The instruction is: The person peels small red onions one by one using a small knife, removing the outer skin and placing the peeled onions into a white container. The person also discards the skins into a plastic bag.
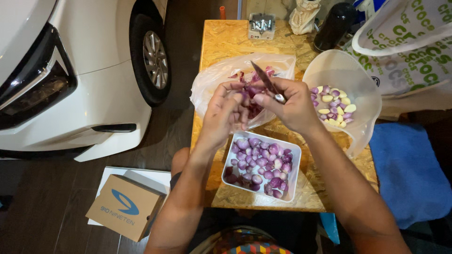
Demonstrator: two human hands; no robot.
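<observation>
My left hand (227,109) pinches a small purple shallot (246,92) over a clear plastic bag (214,80) holding purple peels. My right hand (291,104) grips a small knife (264,77), blade pointing up and away, its thumb against the shallot. Both hands meet above a chipboard table (226,40). Just below them stands a white square tub (291,146) full of several purple shallots. A clear plastic bowl (360,82) to the right holds peeled shallots and pale garlic cloves.
A white car (84,70) stands close on the left. A cardboard box (123,206) lies on the dark floor below it. At the table's far end are a small box (261,26), a dark bottle (335,26) and a printed bag (405,47). A blue cloth (409,169) lies right.
</observation>
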